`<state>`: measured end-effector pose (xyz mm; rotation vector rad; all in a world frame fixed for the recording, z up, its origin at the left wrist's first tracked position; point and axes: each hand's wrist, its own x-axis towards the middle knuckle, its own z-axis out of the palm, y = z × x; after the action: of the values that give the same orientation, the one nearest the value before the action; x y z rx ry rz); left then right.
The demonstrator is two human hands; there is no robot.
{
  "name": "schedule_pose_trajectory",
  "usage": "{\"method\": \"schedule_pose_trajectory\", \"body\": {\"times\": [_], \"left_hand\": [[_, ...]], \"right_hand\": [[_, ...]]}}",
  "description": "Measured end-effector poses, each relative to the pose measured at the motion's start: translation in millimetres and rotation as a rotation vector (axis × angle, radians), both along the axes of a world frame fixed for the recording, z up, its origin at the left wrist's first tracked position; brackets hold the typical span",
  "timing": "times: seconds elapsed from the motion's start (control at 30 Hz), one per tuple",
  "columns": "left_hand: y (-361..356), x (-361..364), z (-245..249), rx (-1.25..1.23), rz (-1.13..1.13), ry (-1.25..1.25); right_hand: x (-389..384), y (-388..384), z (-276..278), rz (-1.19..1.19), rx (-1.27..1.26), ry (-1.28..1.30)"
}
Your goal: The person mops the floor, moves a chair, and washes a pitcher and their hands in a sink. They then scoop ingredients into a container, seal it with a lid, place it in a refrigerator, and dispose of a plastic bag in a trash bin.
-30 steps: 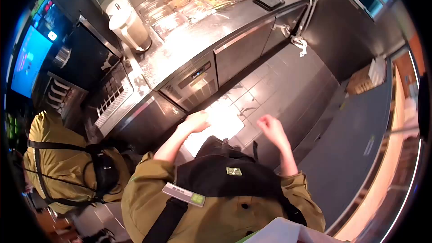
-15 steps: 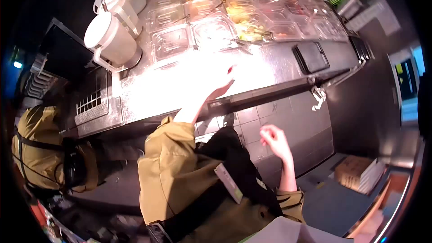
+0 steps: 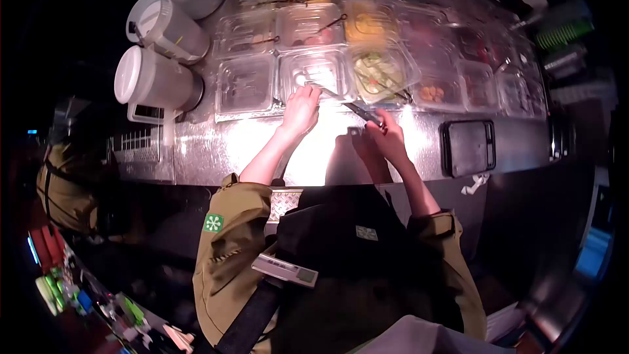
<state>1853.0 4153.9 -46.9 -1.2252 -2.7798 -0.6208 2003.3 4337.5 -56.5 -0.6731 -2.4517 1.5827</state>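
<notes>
The right hand (image 3: 388, 139) is closed on a dark serving utensil (image 3: 352, 109) angled into a clear food bin (image 3: 318, 52). The left hand (image 3: 300, 109) curls at its rim, likely steadying it, though its grip is unclear.

tongs (image 3: 357, 112) far end: blurred in glare | far-right containers (image 3: 517, 85): blurred | badge (image 3: 286, 270) print: too small | co-worker (image 3: 65, 190): cut off left

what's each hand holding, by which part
Right hand grips a long dark utensil by its near end. Left hand lies on the front rim of a clear tub; a grip there cannot be told.
</notes>
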Motion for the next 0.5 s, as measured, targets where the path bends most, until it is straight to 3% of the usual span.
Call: {"method": "schedule_pose_trajectory", "body": {"times": [0.07,0.13,0.23,0.3,0.33,0.5], "left_hand": [[-0.3,-1.7,4.8,0.045,0.028,-0.011],[-5.7,5.3,13.0,0.095,0.059,-0.038],[-8.3,4.6,20.9,0.188,0.148,0.033],[-6.7,3.6,32.7,0.227,0.179,0.012],[-5.9,1.1,37.0,0.24,0.19,0.009],[-7.0,-1.8,35.1,0.272,0.24,-0.05]], "right_hand": [[-9.8,0.1,1.3,0.127,-0.152,0.06],[-14.8,2.8,18.2,0.25,-0.231,-0.062],[-34.1,20.1,4.6,0.434,-0.034,-0.027],[-64.3,33.2,21.3,0.601,0.285,-0.083],[-73.9,35.8,24.6,0.537,0.339,-0.001],[-112.2,53.1,79.7,0.811,0.836,0.027]]}}
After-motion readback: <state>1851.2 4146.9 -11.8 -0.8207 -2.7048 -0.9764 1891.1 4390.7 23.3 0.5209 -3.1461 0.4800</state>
